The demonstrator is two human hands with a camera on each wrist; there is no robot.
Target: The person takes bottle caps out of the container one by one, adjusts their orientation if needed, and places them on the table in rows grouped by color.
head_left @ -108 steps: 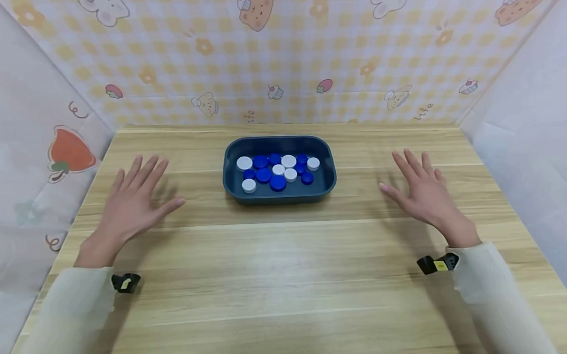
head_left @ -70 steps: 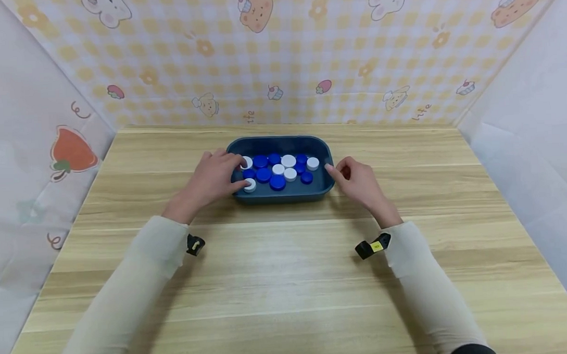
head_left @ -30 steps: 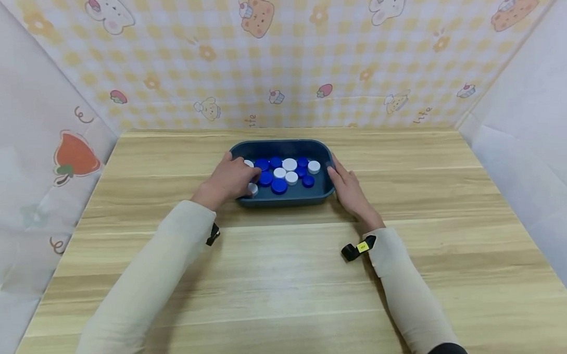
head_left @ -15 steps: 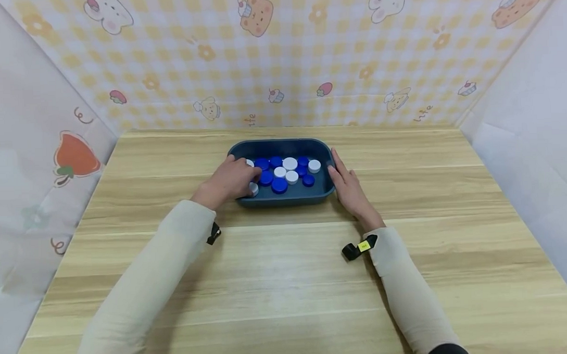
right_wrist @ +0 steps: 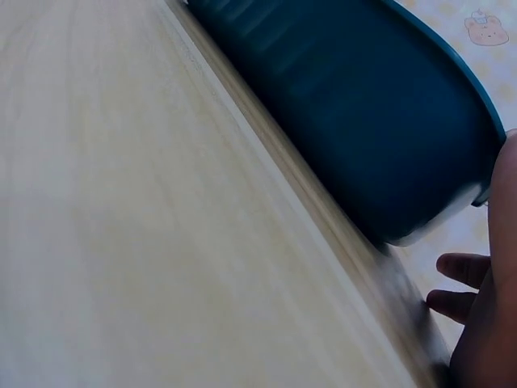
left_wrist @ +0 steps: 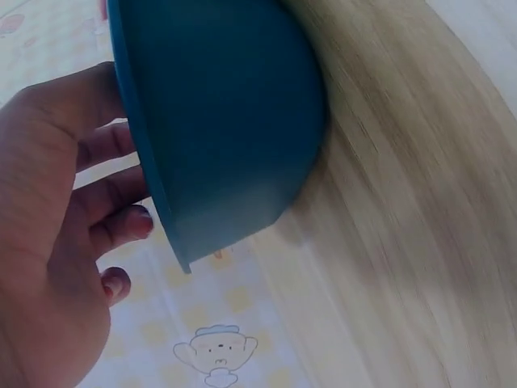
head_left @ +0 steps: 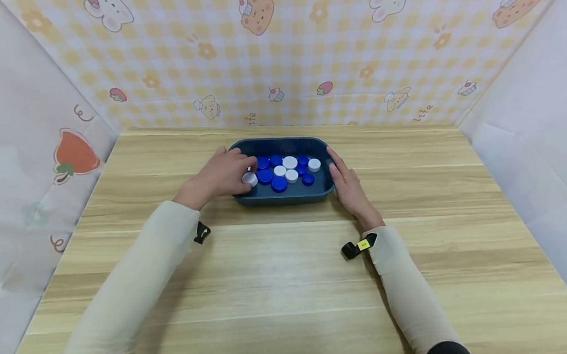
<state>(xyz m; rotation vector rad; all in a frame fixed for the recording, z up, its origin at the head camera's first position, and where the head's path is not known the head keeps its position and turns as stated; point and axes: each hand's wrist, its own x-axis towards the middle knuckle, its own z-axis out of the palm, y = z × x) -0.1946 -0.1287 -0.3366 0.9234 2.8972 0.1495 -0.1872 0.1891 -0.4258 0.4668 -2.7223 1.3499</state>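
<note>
A dark blue-grey tray (head_left: 284, 200) holds several round plastic bottle caps, some white, some blue like this blue cap (head_left: 279, 184). Over the tray's left end, my left hand (head_left: 220, 174) pinches a white bottle cap (head_left: 249, 179) between thumb and fingers. In the left wrist view, its fingers reach over the tray wall (left_wrist: 218, 105), which hides the caps. At the opposite end, my right hand (head_left: 349, 190) grips the tray's right rim, thumb at the inner edge and fingers along the outside. The right wrist view shows part of that hand beside the tray wall (right_wrist: 363, 113).
The tray stands toward the back of a wooden table (head_left: 278, 281). Behind it rises a yellow checked cloth backdrop (head_left: 288, 46) with cartoon prints. White cloth walls (head_left: 540, 137) flank the table on both sides.
Both hands came in from the sides to the tray. The right hand took hold of its rim; the left reached among the caps, then drew slightly back left with a white bottle cap.
</note>
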